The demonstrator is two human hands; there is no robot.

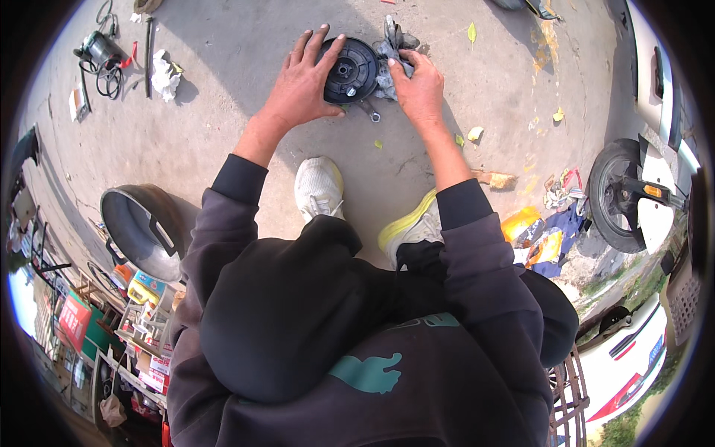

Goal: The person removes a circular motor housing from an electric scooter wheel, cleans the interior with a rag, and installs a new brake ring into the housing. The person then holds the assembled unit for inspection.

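A round black metal plate with ribs and a centre hole lies at the top middle, over the concrete ground. My left hand grips its left side, fingers on the rim and thumb at the lower edge. Just right of the plate, my right hand holds a crumpled grey cloth, thumb and fingers pressed on it. The cloth touches or nearly touches the plate's right edge. A metal part with a ringed end sticks out below the plate; the rest of it is hidden.
An electric tool with a cord, a long bar and white paper lie upper left. A large metal basin and cluttered crates are at left. A brush, rags, a scooter wheel and a white car are at right.
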